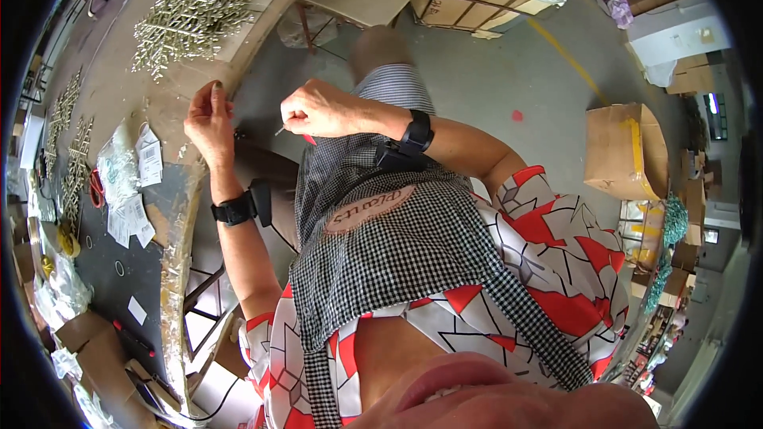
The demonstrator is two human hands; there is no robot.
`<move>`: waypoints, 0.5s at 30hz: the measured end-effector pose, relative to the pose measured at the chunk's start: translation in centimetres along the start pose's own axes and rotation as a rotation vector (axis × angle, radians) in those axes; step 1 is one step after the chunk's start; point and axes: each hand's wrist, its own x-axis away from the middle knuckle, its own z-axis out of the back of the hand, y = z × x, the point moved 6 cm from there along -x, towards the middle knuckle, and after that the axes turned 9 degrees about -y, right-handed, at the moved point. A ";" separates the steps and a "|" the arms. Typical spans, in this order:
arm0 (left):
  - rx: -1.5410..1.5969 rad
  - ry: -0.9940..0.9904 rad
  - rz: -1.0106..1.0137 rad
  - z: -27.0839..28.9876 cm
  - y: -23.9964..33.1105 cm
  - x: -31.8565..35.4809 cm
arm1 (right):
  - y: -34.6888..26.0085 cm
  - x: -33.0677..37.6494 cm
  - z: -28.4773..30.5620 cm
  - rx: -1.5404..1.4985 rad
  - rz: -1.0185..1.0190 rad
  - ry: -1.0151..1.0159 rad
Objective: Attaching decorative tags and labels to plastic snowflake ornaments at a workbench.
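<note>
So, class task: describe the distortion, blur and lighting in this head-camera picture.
Head view: fisheye bends the workbench edge and darkens the rim; even light, no harsh glare; the left hand and right hand are fairly sharp, the knee beyond them blurred.

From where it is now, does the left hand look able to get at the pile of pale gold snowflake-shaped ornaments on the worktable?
Probably yes. The left hand rests on the worktable's edge, and the pile of pale gold snowflake ornaments lies further along the same surface with nothing standing between; it would likely need a stretch forward.

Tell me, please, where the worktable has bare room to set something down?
The bare patch of the brown worktable lies between the heap of pale gold snowflake ornaments and the left hand. It is crowded lower down, around the white paper tags.
</note>
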 end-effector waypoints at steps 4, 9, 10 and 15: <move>-0.012 -0.010 0.040 1.8 -1.7 -0.8 | 0.6 0.1 -0.8 0.037 -0.009 -0.088; -0.014 -0.035 0.021 3.2 -1.6 -1.1 | 1.0 1.1 -1.4 0.004 -0.015 -0.048; -0.029 -0.024 0.035 3.2 -1.5 -1.1 | 1.2 1.5 -1.3 -0.009 -0.004 -0.039; -0.094 -0.013 0.069 3.5 0.6 -1.0 | 1.0 2.2 -0.7 0.007 0.016 -0.037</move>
